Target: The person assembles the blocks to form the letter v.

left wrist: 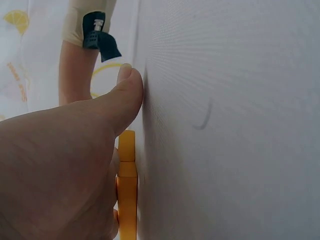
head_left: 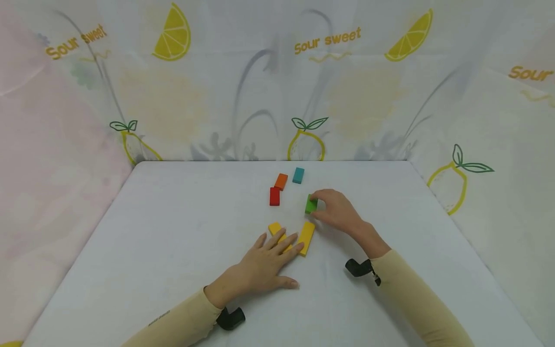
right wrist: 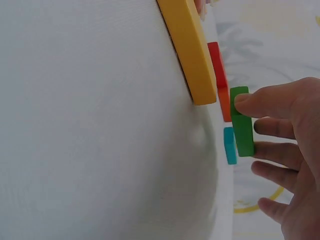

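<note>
My right hand (head_left: 337,212) pinches a small green block (head_left: 310,204) between thumb and fingertips; whether it is lifted off the table I cannot tell. In the right wrist view the thumb lies on one end of the green block (right wrist: 242,122). With fingers spread, my left hand (head_left: 265,265) rests over a yellow block (head_left: 275,228), hiding part of it. Its fingertips reach the lower end of a second yellow block (head_left: 306,238), slanted to the right. The left wrist view shows both yellow pieces (left wrist: 127,205) beyond the thumb.
Farther back on the white table (head_left: 195,217) lie a red block (head_left: 274,196), an orange block (head_left: 281,181) touching its top corner, and a teal block (head_left: 298,175) apart from them. A lemon-print cloth (head_left: 243,96) hangs behind the table's far edge.
</note>
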### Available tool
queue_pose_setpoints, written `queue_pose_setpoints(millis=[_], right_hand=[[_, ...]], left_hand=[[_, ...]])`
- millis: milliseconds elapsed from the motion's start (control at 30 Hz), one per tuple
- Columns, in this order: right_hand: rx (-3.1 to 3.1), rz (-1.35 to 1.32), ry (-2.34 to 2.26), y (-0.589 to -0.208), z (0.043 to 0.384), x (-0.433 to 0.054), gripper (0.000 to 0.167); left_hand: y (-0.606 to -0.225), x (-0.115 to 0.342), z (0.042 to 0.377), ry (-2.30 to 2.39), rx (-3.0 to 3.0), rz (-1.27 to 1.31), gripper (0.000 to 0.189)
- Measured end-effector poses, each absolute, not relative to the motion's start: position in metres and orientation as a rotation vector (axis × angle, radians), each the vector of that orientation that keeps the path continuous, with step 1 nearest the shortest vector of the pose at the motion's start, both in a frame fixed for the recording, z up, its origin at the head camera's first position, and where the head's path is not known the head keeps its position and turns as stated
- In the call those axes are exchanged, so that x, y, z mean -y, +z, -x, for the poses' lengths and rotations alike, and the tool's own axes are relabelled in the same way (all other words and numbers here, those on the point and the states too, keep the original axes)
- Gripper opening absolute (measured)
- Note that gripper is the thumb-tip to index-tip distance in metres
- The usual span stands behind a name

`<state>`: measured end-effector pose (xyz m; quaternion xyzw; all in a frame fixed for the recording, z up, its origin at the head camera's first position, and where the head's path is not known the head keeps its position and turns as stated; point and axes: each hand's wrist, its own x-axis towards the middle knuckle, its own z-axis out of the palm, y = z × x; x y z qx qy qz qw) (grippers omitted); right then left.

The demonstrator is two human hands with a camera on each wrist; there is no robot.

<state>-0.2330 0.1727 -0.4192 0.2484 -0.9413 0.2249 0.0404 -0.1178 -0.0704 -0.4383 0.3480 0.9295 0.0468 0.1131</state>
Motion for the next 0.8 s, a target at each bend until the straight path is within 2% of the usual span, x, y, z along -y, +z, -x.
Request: queue_pose_setpoints(millis=[800], right_hand=[[2.994,-0.706,0.635,-0.431,0.226,-0.176,0.042]], left_hand=[[-0.437,0.070,0.117,0.161,-2.717,-1.012,0.089]])
